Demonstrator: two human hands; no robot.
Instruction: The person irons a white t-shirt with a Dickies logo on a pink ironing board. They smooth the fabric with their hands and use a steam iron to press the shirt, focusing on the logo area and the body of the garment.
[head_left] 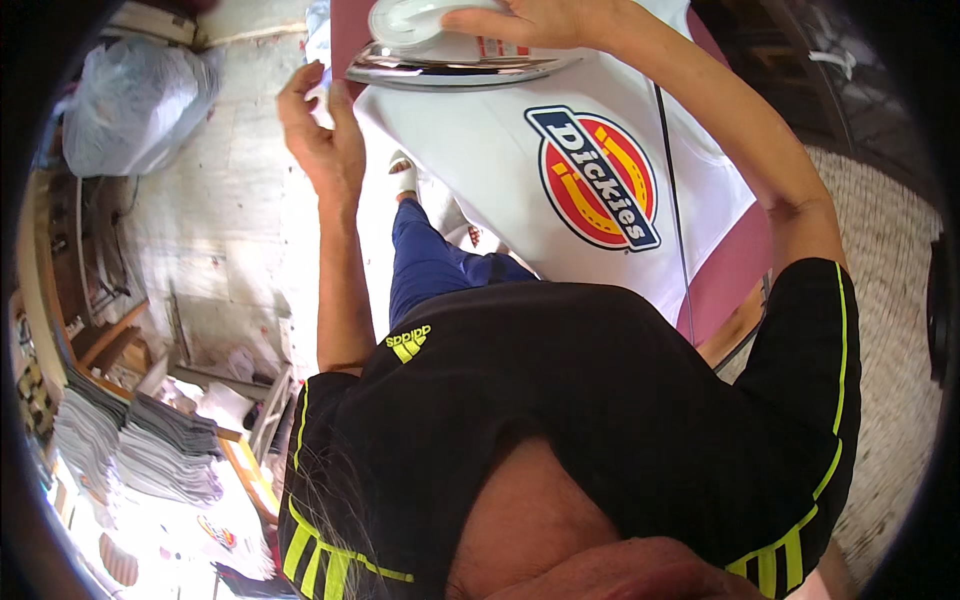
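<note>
A white T-shirt (470, 150) with a round red, yellow and blue emblem lies spread over a maroon ironing board (735, 270). My right hand (530, 20) grips the top of a white and chrome iron (450, 55) that rests on the shirt's far end. My left hand (322, 135) is at the shirt's left edge, thumb and curled fingers pinching the cloth beside the iron's tip. A thin black cord (672, 190) runs across the shirt. My black shirt with yellow-green stripes fills the lower middle of the view.
A filled clear plastic bag (135, 100) lies on the concrete floor at upper left. Stacks of folded grey garments (150, 440) sit at lower left. My blue trouser leg and white sandal (403, 178) show under the board. A woven mat (885, 300) is at right.
</note>
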